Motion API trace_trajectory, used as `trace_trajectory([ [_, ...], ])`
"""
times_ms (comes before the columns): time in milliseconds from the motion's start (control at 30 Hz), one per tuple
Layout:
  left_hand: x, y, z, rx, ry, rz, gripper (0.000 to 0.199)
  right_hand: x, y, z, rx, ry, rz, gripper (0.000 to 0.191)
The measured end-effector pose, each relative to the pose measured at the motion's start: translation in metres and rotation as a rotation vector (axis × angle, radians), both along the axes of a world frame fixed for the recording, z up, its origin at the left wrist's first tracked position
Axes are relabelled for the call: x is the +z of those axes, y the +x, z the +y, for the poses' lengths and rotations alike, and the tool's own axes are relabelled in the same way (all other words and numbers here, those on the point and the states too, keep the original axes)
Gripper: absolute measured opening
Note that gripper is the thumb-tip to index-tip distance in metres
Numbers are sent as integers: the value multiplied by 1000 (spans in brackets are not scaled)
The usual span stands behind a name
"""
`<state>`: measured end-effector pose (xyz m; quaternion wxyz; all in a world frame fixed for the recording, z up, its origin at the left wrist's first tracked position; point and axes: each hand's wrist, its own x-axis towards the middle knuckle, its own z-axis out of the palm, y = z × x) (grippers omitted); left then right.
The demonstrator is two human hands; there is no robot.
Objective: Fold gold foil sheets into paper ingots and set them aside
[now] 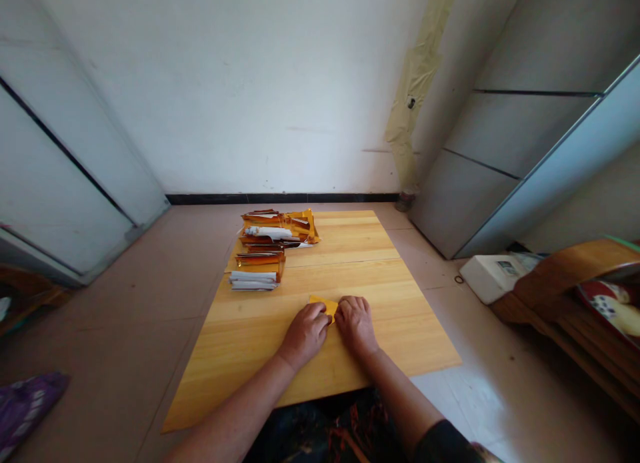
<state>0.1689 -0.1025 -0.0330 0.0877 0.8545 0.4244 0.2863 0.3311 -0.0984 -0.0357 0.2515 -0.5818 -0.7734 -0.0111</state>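
A small piece of yellow-orange paper (321, 302), apparently folded, lies between my two hands near the middle of the wooden table. My left hand (306, 331) is closed on its left and lower side, with the fingertips pressed together. From the right, my right hand (356, 321) pinches the paper's edge with curled fingers. The hands nearly meet, and part of the paper is hidden beneath the fingers.
Shiny orange packets (303, 224) sit at the table's far left, beside a white bundle (269, 233). Nearer stands a stack of white folded pieces (253, 280). The wooden table (400, 309) faces a white wall; a white box (484, 278) is on the floor at right.
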Motion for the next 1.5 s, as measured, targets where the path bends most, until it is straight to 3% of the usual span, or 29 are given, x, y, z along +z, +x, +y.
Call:
trace_trajectory([
  [200,1,-4,2,-20,14,9,20,4,1,-1,13,-2,61,14],
  [500,-1,-3,1,-5,7,23,21,10,3,-5,45,-56,87,7],
  [967,-1,-6,1,-19,-53,29,23,6,2,-3,35,-19,151,17],
  [1133,4,-4,3,-16,-35,63,15,8,4,-2,66,-30,63,15],
  [1267,7,-6,13,-62,4,90,20,14,6,-7,132,-48,-79,14],
  [1500,15,-11,17,-41,91,188,15,20,-8,-26,87,-75,-162,12],
])
